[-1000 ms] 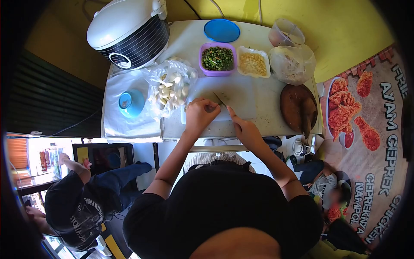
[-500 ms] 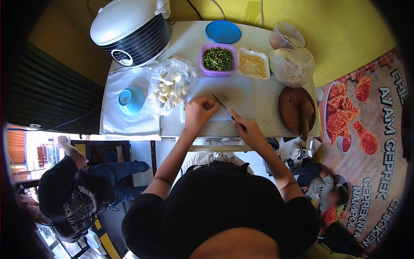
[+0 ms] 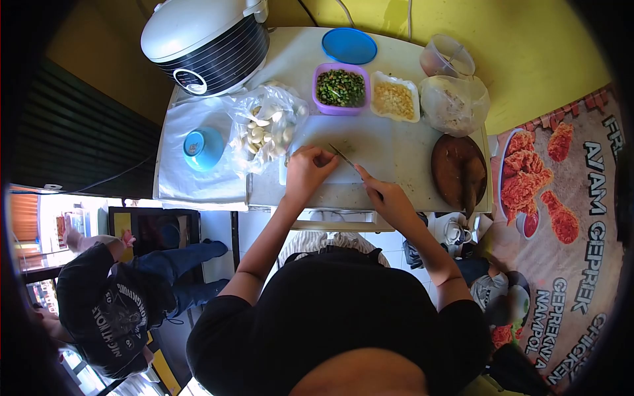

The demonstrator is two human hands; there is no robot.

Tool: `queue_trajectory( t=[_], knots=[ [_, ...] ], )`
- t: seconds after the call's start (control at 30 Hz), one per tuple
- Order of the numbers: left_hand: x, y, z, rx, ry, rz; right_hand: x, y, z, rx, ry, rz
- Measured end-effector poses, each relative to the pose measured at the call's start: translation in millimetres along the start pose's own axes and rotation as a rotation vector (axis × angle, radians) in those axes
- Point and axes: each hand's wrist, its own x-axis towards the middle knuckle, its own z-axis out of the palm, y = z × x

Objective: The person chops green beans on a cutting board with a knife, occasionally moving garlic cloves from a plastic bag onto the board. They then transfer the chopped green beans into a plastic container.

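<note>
My right hand (image 3: 384, 197) is wrapped round the handle of a small knife (image 3: 343, 155), its blade slanting up and left above a whitish cutting board (image 3: 375, 142). Close to the blade, my left hand (image 3: 306, 173) is closed in a pinch over the board's left part; whatever its fingers hold is hidden. Left of that hand lies an open clear plastic bag (image 3: 281, 109) of pale garlic cloves (image 3: 259, 135). Behind the board stand a purple tub (image 3: 317, 100) of chopped green pieces (image 3: 340, 88) and a white tray (image 3: 401, 117) of chopped pale pieces (image 3: 393, 98).
A blue bowl (image 3: 206, 150) and a rice cooker (image 3: 218, 59) stand left. A blue lid (image 3: 349, 45) lies at the back. To the right are a clear container (image 3: 446, 56), a filled plastic bag (image 3: 456, 105) and a brown mortar (image 3: 446, 162). One person (image 3: 115, 303) stands left; another (image 3: 489, 287) is lower right.
The view has shifted slightly. My right hand and the knife have moved a little right, while my left hand keeps its pinch. The person on the left has moved an arm.
</note>
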Motion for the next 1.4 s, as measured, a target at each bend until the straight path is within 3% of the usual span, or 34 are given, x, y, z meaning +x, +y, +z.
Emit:
queue_trajectory(
  t=[0.1, 0.3, 0.6, 0.77, 1.4],
  knots=[
    [-1, 0, -1, -0.003, -0.006, -0.013, -1, 5, 6, -0.106, 0.04, -0.071],
    [-5, 2, -3, -0.002, 0.035, 0.003, 3, -4, 15, -0.187, -0.045, 0.041],
    [-1, 1, -6, -0.042, 0.02, -0.015, 4, 0, 15, -0.083, -0.034, 0.034],
    [2, 2, -6, -0.013, 0.021, -0.037, -13, 5, 10, 0.189, 0.043, 0.065],
    [-2, -1, -4, -0.018, 0.053, -0.012, -2, -11, -4, 0.159, -0.039, 0.068]
  ],
)
